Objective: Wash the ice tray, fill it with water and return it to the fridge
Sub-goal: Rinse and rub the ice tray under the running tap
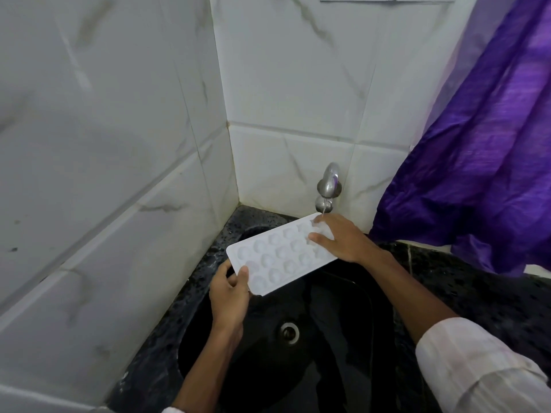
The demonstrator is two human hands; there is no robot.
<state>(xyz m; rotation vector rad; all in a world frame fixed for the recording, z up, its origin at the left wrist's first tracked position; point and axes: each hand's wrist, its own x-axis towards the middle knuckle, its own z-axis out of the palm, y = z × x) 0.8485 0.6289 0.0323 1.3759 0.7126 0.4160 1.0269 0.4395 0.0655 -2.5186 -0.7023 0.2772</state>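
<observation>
A white ice tray (277, 254) with several round hollows is held over the black sink (328, 338), tilted up toward the tap. My left hand (229, 296) grips its near left corner, thumb on top. My right hand (343, 239) rests on the tray's far right end, fingers spread over the hollows. A thin stream of water falls from the steel tap (328, 186) onto the tray's far corner, beside my right fingers.
White marble-look tiled walls meet in a corner behind the sink. A purple curtain (477, 159) hangs at the right, over the speckled black counter (492, 293). The sink drain (289, 332) lies below the tray.
</observation>
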